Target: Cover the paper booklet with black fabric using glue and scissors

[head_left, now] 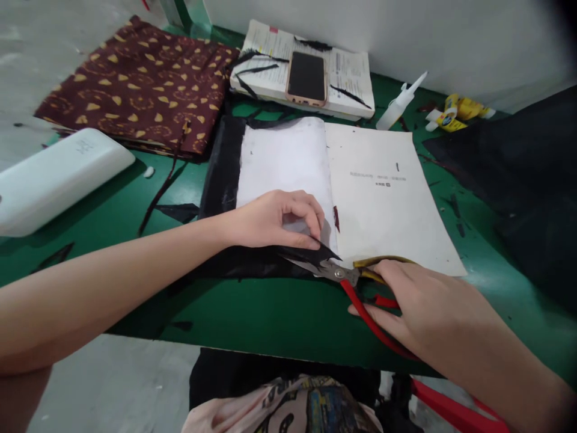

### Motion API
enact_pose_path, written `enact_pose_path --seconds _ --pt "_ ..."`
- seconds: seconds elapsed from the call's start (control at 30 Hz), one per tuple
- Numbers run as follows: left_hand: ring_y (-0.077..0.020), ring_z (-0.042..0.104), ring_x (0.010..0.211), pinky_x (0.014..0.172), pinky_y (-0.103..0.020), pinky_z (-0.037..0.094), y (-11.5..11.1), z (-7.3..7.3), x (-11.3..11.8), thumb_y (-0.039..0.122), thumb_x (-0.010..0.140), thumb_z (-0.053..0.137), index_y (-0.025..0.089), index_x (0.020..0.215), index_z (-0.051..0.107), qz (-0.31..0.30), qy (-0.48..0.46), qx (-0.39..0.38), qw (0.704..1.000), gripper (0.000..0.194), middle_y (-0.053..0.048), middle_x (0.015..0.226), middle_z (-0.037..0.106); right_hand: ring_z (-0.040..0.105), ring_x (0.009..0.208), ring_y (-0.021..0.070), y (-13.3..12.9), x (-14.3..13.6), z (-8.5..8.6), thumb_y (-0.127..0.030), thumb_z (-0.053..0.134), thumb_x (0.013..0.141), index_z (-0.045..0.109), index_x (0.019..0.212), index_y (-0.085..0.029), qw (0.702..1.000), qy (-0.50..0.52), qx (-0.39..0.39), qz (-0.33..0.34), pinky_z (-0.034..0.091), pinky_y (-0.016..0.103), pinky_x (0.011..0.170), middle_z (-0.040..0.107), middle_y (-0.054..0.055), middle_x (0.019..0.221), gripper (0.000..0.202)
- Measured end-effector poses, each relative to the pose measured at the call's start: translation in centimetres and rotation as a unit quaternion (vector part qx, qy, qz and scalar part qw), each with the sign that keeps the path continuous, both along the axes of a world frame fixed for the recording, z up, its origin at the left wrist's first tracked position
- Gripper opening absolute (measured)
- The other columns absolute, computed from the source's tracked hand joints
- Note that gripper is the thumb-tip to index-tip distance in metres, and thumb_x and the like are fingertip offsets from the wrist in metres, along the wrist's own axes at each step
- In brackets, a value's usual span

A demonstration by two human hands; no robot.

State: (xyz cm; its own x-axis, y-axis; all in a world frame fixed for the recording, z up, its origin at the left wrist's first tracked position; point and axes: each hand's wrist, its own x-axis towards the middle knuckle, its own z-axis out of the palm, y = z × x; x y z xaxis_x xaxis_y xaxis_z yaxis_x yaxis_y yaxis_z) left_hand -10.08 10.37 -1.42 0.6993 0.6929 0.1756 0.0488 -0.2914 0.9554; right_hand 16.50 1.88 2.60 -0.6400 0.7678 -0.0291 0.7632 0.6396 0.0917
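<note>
The open book lies on the green desk, just beyond both hands. Its white left page is past the left hand and its cream right page past the right hand. Black material shows along its left side and near edge. The left hand pinches the near edge of this material between thumb and fingertips, close to the fold between the pages. The right hand is curled around the scissors, its fingers at the yellow handle and its thumb at the red one, the two handles spread apart. The scissors point left, toward the left hand, their long axis slanting from the handles at lower right to the blades at upper left, which meet the black material just below the left fingertips.

Beyond the right hand, a white bottle leans with its narrow nozzle up and to the right; its contents cannot be told. Right of it lie yellow tubes, their contents hidden too. Beyond the left hand, a phone and black scraps rest on a thick book. Farther left are a patterned maroon cloth and a long white case, its inside not visible.
</note>
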Motion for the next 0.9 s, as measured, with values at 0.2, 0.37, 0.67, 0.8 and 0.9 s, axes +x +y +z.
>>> enact_pose_path --seconds 0.2,0.37,0.67,0.8,0.9 --pt "-0.0163 0.063 0.091 0.086 -0.033 0.052 0.1 -0.2 0.0 0.013 0.075 0.072 0.014 0.077 0.070 0.002 -0.020 -0.012 1.000 0.003 -0.007 0.091 0.065 0.059 0.063 0.0198 0.5 -0.8 0.5 -0.052 0.061 0.082 0.052 0.088 -0.018 1.000 -0.014 0.004 0.002 0.035 0.027 0.047 0.056 0.003 0.071 0.036" --pt "-0.0153 0.063 0.092 0.087 -0.032 0.052 0.1 -0.4 0.0 0.013 0.076 0.072 0.014 0.078 0.070 -0.002 -0.029 -0.019 0.999 0.003 -0.007 0.092 0.064 0.057 0.053 0.0180 0.8 -2.0 0.7 -0.054 0.064 0.079 0.051 0.081 -0.019 1.000 -0.012 -0.001 0.003 0.030 0.027 0.042 0.057 0.002 0.066 0.037" --pt "-0.0131 0.063 0.091 0.088 -0.029 0.051 0.3 -0.5 -0.2 0.013 0.077 0.072 0.015 0.078 0.070 -0.002 -0.039 -0.040 0.998 0.003 -0.005 0.092 0.063 0.060 0.047 0.0225 1.2 -2.2 0.4 -0.043 0.071 0.075 0.055 0.074 -0.023 0.999 -0.024 -0.043 -0.022 0.029 0.031 0.043 0.061 -0.001 0.057 0.025" --pt "-0.0128 0.063 0.091 0.089 -0.029 0.050 0.5 -0.5 -0.2 0.012 0.076 0.072 0.014 0.079 0.070 0.001 -0.042 -0.050 0.998 0.004 -0.005 0.093 0.063 0.061 0.053 0.0211 1.5 -2.2 0.6 -0.045 0.072 0.074 0.054 0.080 -0.020 1.000 -0.014 -0.013 -0.007 0.029 0.029 0.043 0.062 0.002 0.066 0.031" --pt "-0.0126 0.063 0.090 0.088 -0.029 0.051 0.5 -0.5 -0.2 0.012 0.076 0.072 0.015 0.078 0.069 0.003 -0.045 -0.056 0.997 0.005 -0.004 0.091 0.063 0.061 0.058 0.0221 1.7 -2.5 0.7 -0.052 0.068 0.076 0.053 0.082 -0.019 1.000 -0.023 -0.005 -0.005 0.028 0.029 0.044 0.062 0.005 0.071 0.037"
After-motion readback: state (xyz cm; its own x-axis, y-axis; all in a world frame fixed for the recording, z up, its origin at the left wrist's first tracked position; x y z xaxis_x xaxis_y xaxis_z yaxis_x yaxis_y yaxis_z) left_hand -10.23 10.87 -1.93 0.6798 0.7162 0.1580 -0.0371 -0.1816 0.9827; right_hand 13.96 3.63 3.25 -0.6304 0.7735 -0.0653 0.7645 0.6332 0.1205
